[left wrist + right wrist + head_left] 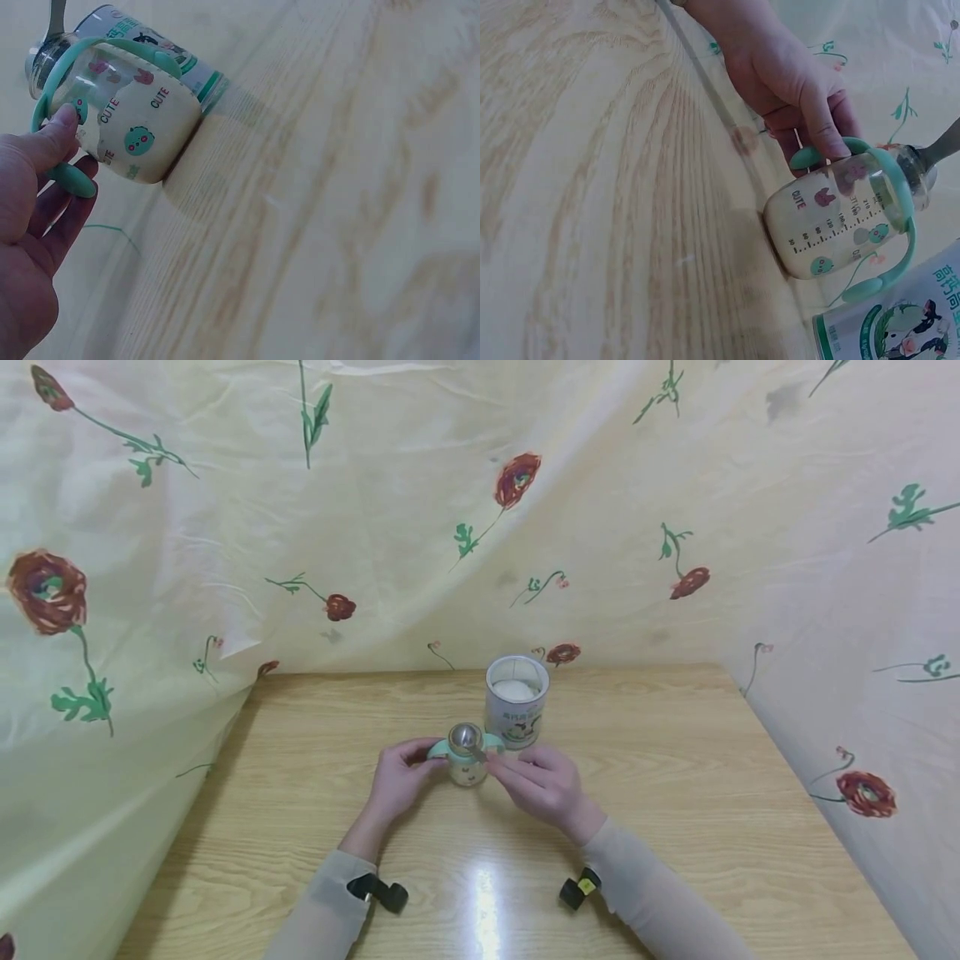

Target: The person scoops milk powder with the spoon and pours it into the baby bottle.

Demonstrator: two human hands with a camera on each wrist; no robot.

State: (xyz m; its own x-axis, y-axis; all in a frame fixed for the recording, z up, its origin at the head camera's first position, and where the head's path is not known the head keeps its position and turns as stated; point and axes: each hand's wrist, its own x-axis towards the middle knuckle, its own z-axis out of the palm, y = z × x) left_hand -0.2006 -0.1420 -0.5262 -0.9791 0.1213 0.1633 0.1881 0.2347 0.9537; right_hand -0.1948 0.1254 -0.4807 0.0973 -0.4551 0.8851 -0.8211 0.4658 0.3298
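A clear baby bottle [468, 773] with a mint-green two-handled ring stands upright on the table, pale contents inside. My left hand [396, 778] grips its left handle; in the left wrist view the thumb [64, 124] lies over that green handle. My right hand [543, 785] pinches the handle of a metal spoon [468, 737], whose bowl is at the bottle's mouth. The spoon's handle [941, 146] also shows in the right wrist view, though the right hand itself is out of that picture. Whether the spoon holds anything is unclear.
Just behind the bottle, to its right, stands an open can [517, 720] with a cow on its label and white powder inside. The wooden table [330, 718] meets a flower-printed cloth [420, 527] at the back and sides.
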